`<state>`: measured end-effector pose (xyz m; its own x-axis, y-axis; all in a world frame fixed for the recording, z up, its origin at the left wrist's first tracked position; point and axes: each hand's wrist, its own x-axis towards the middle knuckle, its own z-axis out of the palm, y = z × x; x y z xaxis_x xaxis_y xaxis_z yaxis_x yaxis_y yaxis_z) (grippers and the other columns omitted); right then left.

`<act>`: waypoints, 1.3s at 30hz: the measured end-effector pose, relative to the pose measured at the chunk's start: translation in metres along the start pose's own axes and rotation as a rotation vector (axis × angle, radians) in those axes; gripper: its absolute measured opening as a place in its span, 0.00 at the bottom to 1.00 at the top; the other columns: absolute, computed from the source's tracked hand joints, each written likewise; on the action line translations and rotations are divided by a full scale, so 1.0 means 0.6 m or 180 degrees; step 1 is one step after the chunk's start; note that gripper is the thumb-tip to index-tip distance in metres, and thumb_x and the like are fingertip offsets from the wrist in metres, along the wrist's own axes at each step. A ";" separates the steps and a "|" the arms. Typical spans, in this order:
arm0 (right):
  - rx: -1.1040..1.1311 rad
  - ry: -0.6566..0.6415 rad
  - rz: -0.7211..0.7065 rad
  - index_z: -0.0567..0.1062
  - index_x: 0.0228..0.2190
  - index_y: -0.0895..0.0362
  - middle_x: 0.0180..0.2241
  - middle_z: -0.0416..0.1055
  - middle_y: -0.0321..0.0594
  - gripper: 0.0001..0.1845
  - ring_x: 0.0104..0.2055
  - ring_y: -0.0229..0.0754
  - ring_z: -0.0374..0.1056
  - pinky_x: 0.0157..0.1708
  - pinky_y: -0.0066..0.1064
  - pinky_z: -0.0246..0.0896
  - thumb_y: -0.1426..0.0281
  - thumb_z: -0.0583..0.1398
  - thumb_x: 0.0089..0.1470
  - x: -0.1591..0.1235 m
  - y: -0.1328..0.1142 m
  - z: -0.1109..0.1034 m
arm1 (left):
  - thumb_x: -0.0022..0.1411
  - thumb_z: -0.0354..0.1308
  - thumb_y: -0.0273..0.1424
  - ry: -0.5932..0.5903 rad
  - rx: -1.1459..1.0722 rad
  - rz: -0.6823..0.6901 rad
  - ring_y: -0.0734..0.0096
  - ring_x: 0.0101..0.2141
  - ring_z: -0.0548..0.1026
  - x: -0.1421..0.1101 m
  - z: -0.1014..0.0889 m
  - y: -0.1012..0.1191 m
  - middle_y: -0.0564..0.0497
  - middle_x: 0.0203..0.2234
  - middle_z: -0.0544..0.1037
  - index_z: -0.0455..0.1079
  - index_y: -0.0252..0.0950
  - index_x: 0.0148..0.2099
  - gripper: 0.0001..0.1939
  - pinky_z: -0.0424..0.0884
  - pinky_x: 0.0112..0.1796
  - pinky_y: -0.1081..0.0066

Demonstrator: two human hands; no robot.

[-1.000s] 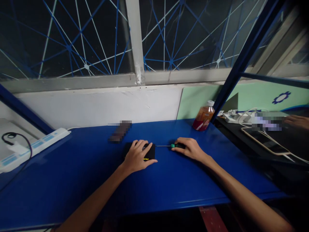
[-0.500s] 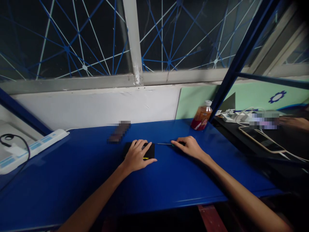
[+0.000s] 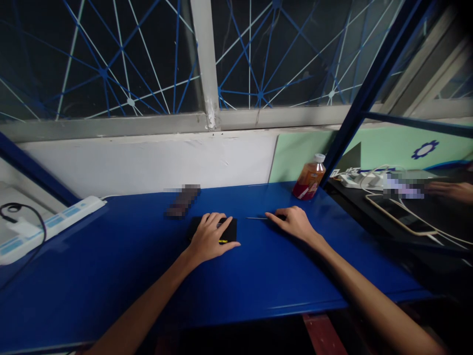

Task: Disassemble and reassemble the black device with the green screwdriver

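A flat black box [image 3: 231,228] with a small yellow mark on its near side lies on the blue table [image 3: 258,276]. My left hand [image 3: 211,234] rests over it from above, fingers across its top and thumb at the near edge, gripping it in place. To the right, my right hand [image 3: 293,223] is closed around the handle of a screwdriver [image 3: 256,218]. Its thin metal shaft points left at the box, and a small gap of blue tabletop separates the tip from the box. The fingers hide most of the handle.
A blurred dark oblong object [image 3: 184,201] lies behind the box. An orange drink bottle [image 3: 309,178] stands at the back right by a blue post. At left is a white power strip [image 3: 55,228]. Another person's hand [image 3: 453,190] is at the right, near a phone [image 3: 401,213] and cables.
The screwdriver tip has drawn back to the right, away from the box, as my right hand shifted slightly right. My left hand and the box stay in place.
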<state>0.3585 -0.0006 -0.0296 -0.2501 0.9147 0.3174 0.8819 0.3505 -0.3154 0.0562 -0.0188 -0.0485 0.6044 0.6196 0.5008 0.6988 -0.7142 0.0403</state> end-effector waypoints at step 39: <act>0.1472 -0.0473 -0.0090 0.76 0.17 0.58 0.14 0.62 0.33 0.30 0.19 0.33 0.52 0.21 0.28 0.45 0.49 0.54 0.57 -0.006 -0.042 0.010 | 0.63 0.57 0.30 0.0621 -0.0633 -0.0288 0.60 0.45 0.72 0.014 -0.015 0.018 0.48 0.41 0.76 0.74 0.39 0.36 0.04 0.67 0.45 0.55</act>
<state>0.3350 -0.0113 -0.0281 -0.3554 0.9106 0.2109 0.6122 0.3973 -0.6836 0.0654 -0.0240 -0.0360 0.4445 0.6232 0.6434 0.6461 -0.7206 0.2516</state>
